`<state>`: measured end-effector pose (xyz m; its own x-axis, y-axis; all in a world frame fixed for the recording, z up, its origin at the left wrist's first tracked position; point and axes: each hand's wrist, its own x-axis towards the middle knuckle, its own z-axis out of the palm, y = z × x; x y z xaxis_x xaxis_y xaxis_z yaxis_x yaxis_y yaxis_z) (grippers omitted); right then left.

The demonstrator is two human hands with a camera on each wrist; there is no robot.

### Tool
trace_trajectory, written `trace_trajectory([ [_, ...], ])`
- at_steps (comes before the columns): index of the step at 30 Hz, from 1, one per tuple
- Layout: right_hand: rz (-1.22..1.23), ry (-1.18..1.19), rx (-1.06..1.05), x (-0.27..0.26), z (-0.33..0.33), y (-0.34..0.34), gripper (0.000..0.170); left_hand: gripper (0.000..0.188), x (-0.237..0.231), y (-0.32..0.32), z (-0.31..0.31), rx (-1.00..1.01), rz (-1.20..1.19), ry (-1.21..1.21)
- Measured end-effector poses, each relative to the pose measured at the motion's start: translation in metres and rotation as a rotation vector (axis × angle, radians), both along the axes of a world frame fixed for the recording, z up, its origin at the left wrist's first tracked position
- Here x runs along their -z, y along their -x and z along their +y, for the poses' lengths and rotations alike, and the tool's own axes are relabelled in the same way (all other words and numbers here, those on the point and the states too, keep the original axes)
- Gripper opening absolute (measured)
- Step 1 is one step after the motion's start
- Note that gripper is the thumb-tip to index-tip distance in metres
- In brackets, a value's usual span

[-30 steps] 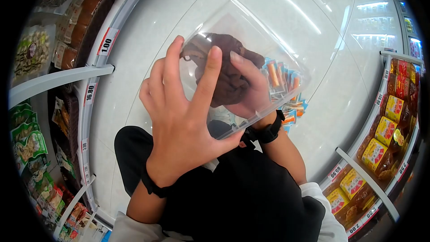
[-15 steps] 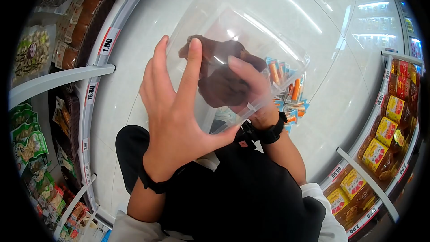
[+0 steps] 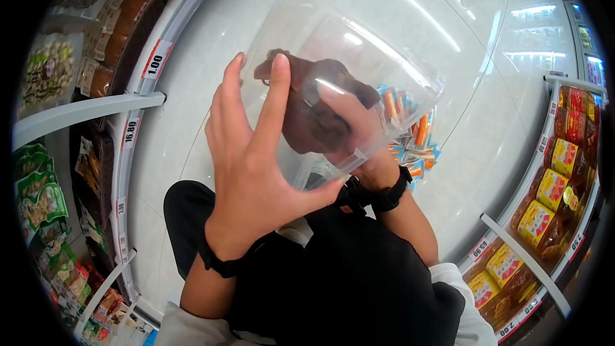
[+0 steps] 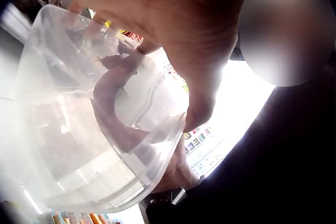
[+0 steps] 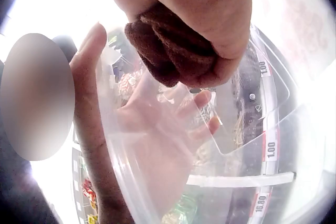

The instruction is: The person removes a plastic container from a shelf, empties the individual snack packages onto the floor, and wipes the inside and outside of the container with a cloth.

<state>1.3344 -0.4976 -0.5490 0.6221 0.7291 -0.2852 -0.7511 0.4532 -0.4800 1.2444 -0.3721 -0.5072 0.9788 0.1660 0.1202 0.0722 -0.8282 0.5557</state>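
A clear plastic box (image 3: 397,57) is tilted in front of me above the floor. My left hand (image 3: 250,166) grips it from outside, fingers spread along one wall and thumb at the rim. My right hand (image 3: 355,118) reaches inside the box and holds a bunched brown cloth (image 3: 304,77), seen through the clear plastic. In the right wrist view, the right hand's fingers curl round the folded cloth (image 5: 170,45). The left wrist view shows the box (image 4: 58,119) side-on, with the right arm entering its opening.
Several orange-and-blue packets (image 3: 416,131) lie on the tiled floor (image 3: 461,173) beyond the right wrist. A shelf of bagged foods with a price rail (image 3: 131,131) runs along the left. Packaged goods with yellow labels (image 3: 551,186) fill the right shelf, behind a white bar (image 3: 525,263).
The box has tilted, so more of its side wall shows. My left fingers have shifted a little left along it. The cloth has moved slightly against the wall as my right hand moves inside.
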Motion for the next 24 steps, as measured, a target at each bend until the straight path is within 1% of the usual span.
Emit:
trace_trajectory([
  [4,0.0,-0.002,-0.048,0.0057,-0.0043,-0.0023,0.04,0.124,0.0006,0.0007,-0.0024,-0.006,0.015,0.019],
  [6,0.059,0.004,0.022,0.0018,-0.002,0.0002,0.037,0.124,0.0035,0.0015,-0.0038,-0.011,0.024,0.024],
  [10,0.107,0.004,0.021,0.0056,0.0031,-0.0009,0.035,0.125,0.0037,0.0022,-0.0049,-0.016,0.052,0.047],
  [12,0.128,0.04,0.039,0.0028,0.0047,-0.0003,0.035,0.125,0.0032,0.002,-0.0044,-0.016,0.053,0.035],
  [15,0.127,-0.002,-0.003,0.0095,0.0024,-0.0012,0.038,0.125,0.0031,0.0022,-0.0041,-0.012,0.052,0.026],
  [18,0.1,0.02,0.006,0.0018,0.0013,-0.0011,0.04,0.126,0.0043,0.0028,-0.004,-0.008,0.035,0.04],
  [24,0.061,-0.006,0.006,0.0061,0.0004,-0.0012,0.043,0.125,0.0046,0.0034,-0.0011,-0.004,0.014,0.03],
])
